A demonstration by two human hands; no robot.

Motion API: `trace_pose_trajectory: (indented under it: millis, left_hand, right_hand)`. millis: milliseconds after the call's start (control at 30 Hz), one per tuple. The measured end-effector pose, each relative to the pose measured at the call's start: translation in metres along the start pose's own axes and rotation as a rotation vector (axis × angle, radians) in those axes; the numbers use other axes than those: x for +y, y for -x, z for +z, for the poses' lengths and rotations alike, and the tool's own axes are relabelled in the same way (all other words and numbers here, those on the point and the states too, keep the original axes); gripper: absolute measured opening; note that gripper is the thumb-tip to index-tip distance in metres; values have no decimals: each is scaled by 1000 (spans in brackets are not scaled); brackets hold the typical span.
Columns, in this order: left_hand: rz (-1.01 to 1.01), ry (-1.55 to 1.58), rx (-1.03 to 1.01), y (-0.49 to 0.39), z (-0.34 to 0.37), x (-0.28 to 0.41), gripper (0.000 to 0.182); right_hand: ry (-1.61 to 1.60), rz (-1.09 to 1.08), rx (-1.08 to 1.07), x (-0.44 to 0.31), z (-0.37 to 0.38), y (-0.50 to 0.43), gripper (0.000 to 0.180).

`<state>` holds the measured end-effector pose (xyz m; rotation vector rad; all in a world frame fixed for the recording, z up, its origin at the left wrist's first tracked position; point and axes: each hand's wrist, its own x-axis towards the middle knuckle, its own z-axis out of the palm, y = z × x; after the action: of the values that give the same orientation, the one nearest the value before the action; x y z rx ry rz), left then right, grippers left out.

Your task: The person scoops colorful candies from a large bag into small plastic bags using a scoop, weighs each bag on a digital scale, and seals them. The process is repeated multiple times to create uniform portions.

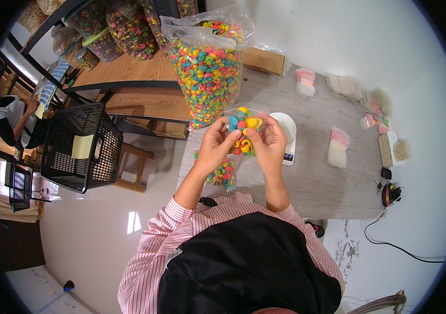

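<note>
Between my left hand (218,143) and my right hand (269,143) is a small clear plastic bag (245,125) of colourful curled snack pieces. Both thumbs press on its front, and the fingers curl round its sides. Below my left forearm's inner side, another filled snack bag (223,174) lies on the table. Just beyond my hands stands a large clear sack (209,74) full of the same red, yellow, green and blue pieces, its top loose. A white digital kitchen scale (289,135) sits behind my right hand, partly hidden by it.
Stacks of small plastic bags (339,147) lie on the grey wood-look table (309,184). At the right edge are a white container (388,149) and a power socket with cables (391,194). A black plastic crate (83,153) rests on a brown stool (132,165) at left. Another person (13,114) sits beyond.
</note>
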<state>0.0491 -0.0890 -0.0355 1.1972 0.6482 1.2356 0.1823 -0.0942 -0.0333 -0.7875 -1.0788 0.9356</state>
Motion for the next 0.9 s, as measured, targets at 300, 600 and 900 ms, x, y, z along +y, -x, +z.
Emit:
trace_pose_trajectory:
  millis: [300,600,900]
  left_hand:
    - [-50,-20,53,3,7,0,29]
    - [-7,-196,5,7,11,4,30]
    - [113,-244,47,4,16,13,30]
  right_hand:
    - [43,-5,-83,-3,-2,-1,23]
    - [187,-156,-87,0,-4,-12,16]
    - [340,-219,-163,-3,3,-16,21]
